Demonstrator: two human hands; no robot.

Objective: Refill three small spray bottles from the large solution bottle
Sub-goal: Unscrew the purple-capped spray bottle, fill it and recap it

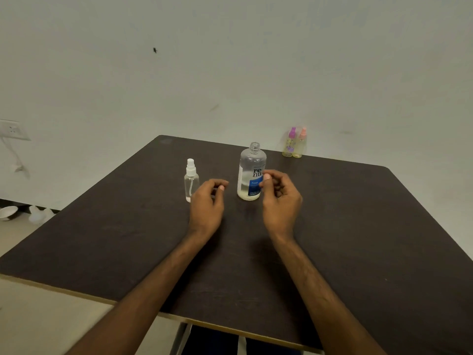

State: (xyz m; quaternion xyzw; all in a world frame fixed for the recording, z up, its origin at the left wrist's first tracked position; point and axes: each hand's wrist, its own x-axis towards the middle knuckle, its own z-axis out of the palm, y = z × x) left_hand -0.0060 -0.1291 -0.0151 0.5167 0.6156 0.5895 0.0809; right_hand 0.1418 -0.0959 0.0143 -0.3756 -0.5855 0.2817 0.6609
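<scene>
The large solution bottle (250,172) stands upright mid-table with no cap, its neck bare, liquid filling roughly the lower third. A small clear spray bottle (191,179) with a white pump top stands to its left. Two more small spray bottles stand together at the far edge: one with a purple top (289,142), one with a pink top (300,143). My left hand (207,203) hovers just right of the clear spray bottle, fingers curled and apart, holding nothing. My right hand (280,196) hovers beside the large bottle's right side, fingers loosely curled, not gripping it.
The dark brown table (128,239) has a light edge along its near side. A wall socket with a cable (12,129) is at the left. White items (10,212) lie on the floor at the left, below the wall.
</scene>
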